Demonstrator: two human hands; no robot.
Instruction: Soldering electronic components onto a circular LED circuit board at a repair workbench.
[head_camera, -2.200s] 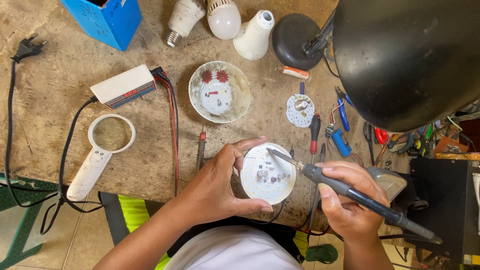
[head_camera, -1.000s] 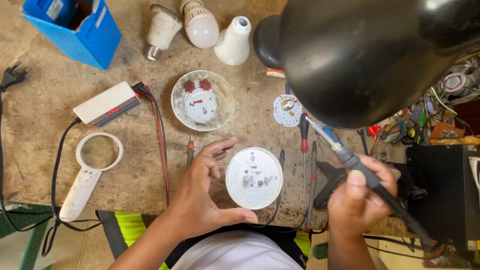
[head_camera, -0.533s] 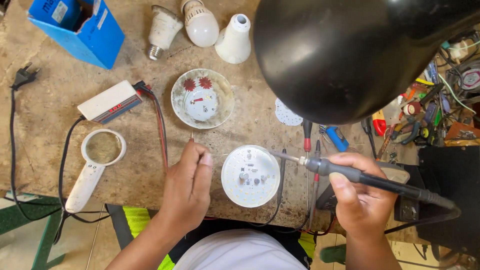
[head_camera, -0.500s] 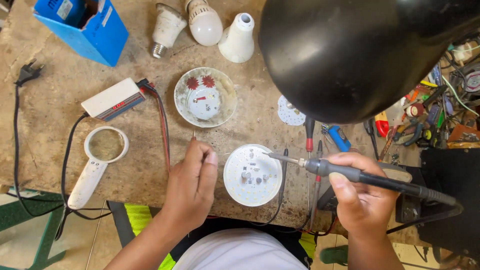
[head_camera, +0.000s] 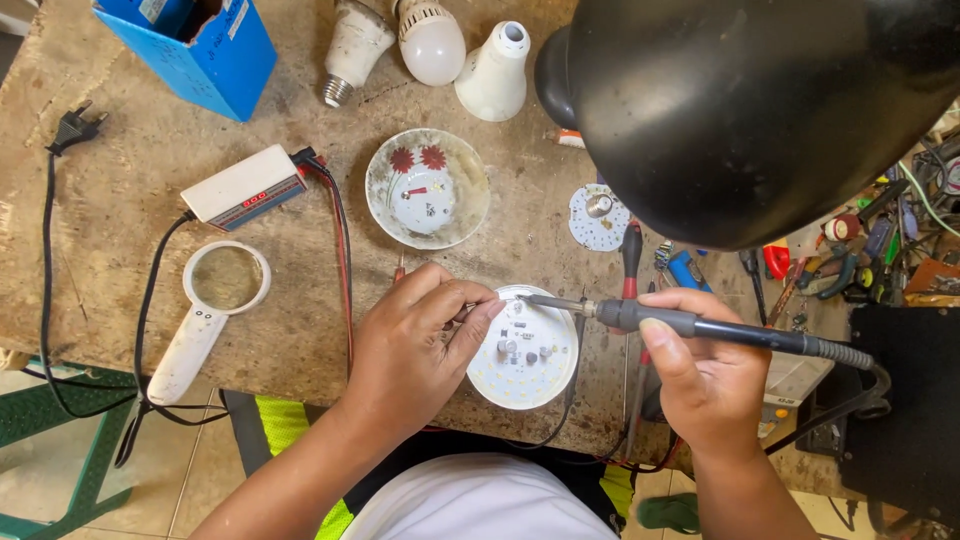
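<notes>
A round white LED circuit board (head_camera: 525, 352) lies near the front edge of the worn workbench (head_camera: 120, 190). My left hand (head_camera: 420, 345) rests on its left rim, fingertips pinched at the board's top left edge on something too small to make out. My right hand (head_camera: 705, 375) grips a black soldering iron (head_camera: 700, 327) like a pen. Its metal tip points left and touches the board's top edge, close to my left fingertips.
A black lamp shade (head_camera: 760, 110) hangs over the right side. A small floral dish (head_camera: 428, 187), a white magnifier (head_camera: 205, 310), a white meter box (head_camera: 245, 187), a blue carton (head_camera: 195, 45), bulb parts (head_camera: 430, 40), a second small LED disc (head_camera: 598, 217) and screwdrivers (head_camera: 632, 255) surround the board.
The iron swung from the small disc at the right down to the board. My left hand closed from a spread hold to pinched fingertips at the board's top left, meeting the tip.
</notes>
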